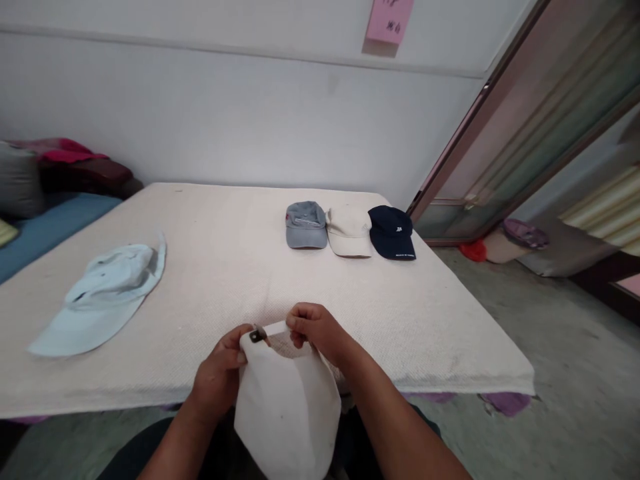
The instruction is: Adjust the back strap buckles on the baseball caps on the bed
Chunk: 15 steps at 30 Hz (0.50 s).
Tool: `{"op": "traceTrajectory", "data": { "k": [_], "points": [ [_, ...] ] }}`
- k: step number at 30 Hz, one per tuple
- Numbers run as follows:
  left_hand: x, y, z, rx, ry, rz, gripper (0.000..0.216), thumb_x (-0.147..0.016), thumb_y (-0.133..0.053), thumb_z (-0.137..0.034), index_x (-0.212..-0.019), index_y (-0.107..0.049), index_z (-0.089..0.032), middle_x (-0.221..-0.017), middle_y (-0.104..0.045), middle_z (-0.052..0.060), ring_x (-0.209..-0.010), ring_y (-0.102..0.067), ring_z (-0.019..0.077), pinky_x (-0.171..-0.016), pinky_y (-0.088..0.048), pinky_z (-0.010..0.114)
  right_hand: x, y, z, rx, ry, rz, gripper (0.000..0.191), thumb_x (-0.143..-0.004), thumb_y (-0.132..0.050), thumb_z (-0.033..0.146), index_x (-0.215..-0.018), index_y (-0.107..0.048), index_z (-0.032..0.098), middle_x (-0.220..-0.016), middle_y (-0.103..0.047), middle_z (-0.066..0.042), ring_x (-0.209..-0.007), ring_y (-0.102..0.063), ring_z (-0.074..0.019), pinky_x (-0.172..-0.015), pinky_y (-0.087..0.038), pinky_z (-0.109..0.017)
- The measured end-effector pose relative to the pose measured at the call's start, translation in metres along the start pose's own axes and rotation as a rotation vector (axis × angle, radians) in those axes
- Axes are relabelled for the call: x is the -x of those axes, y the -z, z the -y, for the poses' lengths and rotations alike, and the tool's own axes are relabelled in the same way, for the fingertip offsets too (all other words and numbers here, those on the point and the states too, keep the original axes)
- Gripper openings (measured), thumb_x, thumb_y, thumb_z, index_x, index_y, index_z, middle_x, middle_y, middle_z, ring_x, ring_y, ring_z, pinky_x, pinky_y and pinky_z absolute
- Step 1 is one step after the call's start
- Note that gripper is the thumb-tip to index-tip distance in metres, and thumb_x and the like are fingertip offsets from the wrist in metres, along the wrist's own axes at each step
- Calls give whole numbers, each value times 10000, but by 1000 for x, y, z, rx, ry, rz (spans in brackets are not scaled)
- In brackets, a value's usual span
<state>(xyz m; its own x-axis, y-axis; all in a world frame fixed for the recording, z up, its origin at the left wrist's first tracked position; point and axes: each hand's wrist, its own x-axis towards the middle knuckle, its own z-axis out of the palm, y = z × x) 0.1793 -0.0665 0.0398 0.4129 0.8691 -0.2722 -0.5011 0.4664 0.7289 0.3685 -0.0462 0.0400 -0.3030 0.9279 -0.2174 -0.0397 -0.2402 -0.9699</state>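
Observation:
Both my hands hold a white cap (287,407) near the table's front edge, its back strap and small metal buckle turned up. My left hand (220,370) pinches the strap at the buckle. My right hand (316,330) grips the strap's other side with fingers curled. Three caps lie in a row at the far right of the table: a grey cap (305,225), a cream cap (349,231) and a navy cap (393,232). A pale blue cap (103,297) lies at the left.
A cream cloth covers the table (225,267). A blue cushion with folded red and dark clothes (75,167) sits at the far left. A sliding door frame (480,120) stands to the right, over a bare concrete floor (560,373).

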Motion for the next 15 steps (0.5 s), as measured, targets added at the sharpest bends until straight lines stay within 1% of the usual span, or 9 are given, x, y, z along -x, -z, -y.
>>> {"op": "traceTrajectory", "data": {
  "k": [2,3,6,8,10,12,15],
  "points": [
    [0,-1,0,8,-6,-11,207,-513,-597,-118,-701,-665,-169,-620,-617,3,-547,-551,141,-524,-421,232,-1,0,-2,0,-3,-32,186,-782,-518,246,-616,-477,172,-514,-494,34,-468,-416,-78,-509,-339,-218],
    [1,0,0,-5,-2,-1,208,-514,-595,-120,-705,-666,-164,-624,-618,7,-543,-547,140,-519,-417,233,-1,0,-3,34,9,-52,181,-777,-513,240,-613,-474,174,-513,-486,35,-470,-417,-79,-502,-336,-218],
    [3,4,0,-33,13,56,194,-549,-590,-154,-726,-670,-151,-611,-610,19,-522,-531,143,-500,-406,242,-4,1,-7,241,96,-128,137,-745,-526,213,-616,-503,173,-533,-485,34,-510,-447,-90,-497,-324,-213],
    [5,7,0,-8,-15,55,176,-572,-585,-173,-727,-666,-158,-608,-610,19,-525,-535,150,-504,-410,250,-7,2,-9,317,124,-184,126,-732,-531,208,-613,-512,172,-539,-493,32,-525,-462,-94,-503,-326,-214],
    [5,9,-2,19,-55,17,158,-583,-578,-171,-719,-660,-166,-619,-618,19,-536,-544,156,-512,-418,254,-9,4,-10,232,89,-224,145,-742,-514,229,-610,-499,171,-530,-499,27,-508,-466,-96,-502,-336,-221],
    [3,8,-3,33,-69,-15,146,-584,-575,-156,-707,-652,-169,-627,-627,18,-544,-554,159,-519,-425,255,-11,4,-10,52,44,-250,157,-753,-493,254,-620,-484,171,-534,-508,17,-490,-467,-98,-497,-350,-229],
    [-1,6,-3,59,-77,-30,171,-583,-584,-122,-727,-651,-185,-633,-639,-1,-553,-567,149,-541,-436,246,-12,4,-9,-180,35,-229,161,-757,-487,271,-634,-469,169,-558,-512,5,-505,-475,-103,-503,-373,-235]
  ]
}}
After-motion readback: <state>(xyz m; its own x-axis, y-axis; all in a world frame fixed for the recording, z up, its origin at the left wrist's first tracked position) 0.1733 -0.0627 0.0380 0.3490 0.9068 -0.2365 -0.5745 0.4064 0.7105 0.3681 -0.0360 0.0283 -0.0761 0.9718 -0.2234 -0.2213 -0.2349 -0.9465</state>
